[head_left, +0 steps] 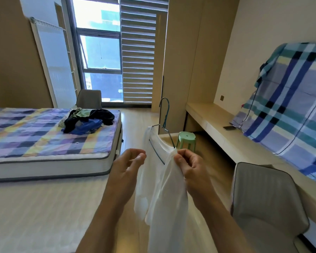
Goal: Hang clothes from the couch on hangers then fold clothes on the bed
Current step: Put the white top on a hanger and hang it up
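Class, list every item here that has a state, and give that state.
Wire hanger: hook up, arms under fabric.
White garment: draped over it, unfolded.
Right hand: pinches its shoulder.
Left hand: beside it, grip unclear.
Clothes pile: unfolded, on bed.
Blind: lowered.

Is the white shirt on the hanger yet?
On. The hanger's hook pokes above the shirt, wire showing through the cloth; the right hand pinches one shoulder.

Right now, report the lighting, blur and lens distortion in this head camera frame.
Head view: daylight blows out the upper window pane; the room is evenly lit. Head view: fingertips of the left hand smear with motion blur; the right hand pinching the white garment is sharper. Head view: the wide-angle lens tilts walls and bows the bed edge.
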`<state>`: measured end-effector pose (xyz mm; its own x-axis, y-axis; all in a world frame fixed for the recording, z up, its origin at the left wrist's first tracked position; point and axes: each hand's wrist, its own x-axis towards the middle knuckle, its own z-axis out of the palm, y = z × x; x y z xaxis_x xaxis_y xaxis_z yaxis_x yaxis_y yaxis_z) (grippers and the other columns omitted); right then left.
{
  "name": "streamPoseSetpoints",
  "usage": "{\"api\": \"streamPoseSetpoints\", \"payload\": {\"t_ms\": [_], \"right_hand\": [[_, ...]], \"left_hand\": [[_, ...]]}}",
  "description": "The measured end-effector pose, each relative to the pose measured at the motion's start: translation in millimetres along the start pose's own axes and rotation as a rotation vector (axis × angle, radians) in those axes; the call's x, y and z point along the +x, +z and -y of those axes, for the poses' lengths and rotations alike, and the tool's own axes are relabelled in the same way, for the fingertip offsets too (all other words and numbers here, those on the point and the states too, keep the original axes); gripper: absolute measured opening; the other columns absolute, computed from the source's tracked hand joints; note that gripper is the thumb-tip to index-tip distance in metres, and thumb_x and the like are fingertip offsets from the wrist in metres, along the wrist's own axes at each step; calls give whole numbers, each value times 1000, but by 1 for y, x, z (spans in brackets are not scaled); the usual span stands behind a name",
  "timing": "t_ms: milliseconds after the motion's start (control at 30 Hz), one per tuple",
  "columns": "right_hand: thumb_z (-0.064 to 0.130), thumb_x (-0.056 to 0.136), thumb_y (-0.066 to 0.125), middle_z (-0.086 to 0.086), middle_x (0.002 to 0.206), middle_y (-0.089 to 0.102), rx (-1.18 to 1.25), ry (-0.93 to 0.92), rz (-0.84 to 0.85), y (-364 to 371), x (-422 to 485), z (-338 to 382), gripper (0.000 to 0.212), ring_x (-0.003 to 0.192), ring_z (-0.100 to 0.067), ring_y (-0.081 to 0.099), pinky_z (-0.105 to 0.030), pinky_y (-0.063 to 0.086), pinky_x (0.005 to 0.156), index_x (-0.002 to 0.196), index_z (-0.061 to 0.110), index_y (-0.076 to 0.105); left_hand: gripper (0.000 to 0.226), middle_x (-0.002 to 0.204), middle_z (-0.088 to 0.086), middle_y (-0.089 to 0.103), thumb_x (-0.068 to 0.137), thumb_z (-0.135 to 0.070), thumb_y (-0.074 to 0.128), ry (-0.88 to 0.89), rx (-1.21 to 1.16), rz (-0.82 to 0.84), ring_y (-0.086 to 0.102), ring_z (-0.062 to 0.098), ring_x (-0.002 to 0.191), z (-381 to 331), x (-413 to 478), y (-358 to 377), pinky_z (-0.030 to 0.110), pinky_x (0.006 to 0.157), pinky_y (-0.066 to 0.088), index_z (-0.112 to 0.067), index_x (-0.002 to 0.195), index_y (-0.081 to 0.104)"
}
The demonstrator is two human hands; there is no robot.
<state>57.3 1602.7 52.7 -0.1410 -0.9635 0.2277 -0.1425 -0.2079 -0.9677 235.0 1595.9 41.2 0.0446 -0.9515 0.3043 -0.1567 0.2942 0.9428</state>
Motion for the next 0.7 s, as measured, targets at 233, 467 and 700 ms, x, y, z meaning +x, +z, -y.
{"api": "streamPoseSetpoints", "payload": {"t_ms": [233,467,700], "right_hand": [[25,102,58,4,86,70,50,-13,22,-8,205,-59,15,81,-10,65,-25,54,74,93,20,70],[23,101,59,3,84,71,65,-43,137,-7,416,-113,16,84,-17,65,-38,55,82,90,22,70],[23,102,58,-1,85,71,67,-30,199,-1,605,-145,18,82,-18,64,-36,51,76,90,21,70]], "left_hand": [[18,103,-17,71,101,-40,55,-15,37,-40,65,-3,100,52,179,51,25,85,47,-31,107,69],[26,101,-13,73,91,-46,55,-22,70,-157,67,2,100,98,363,115,40,98,53,-30,104,71],[20,103,-12,73,94,-39,57,-46,38,-247,68,1,99,134,526,150,36,96,53,-29,105,71]]}}
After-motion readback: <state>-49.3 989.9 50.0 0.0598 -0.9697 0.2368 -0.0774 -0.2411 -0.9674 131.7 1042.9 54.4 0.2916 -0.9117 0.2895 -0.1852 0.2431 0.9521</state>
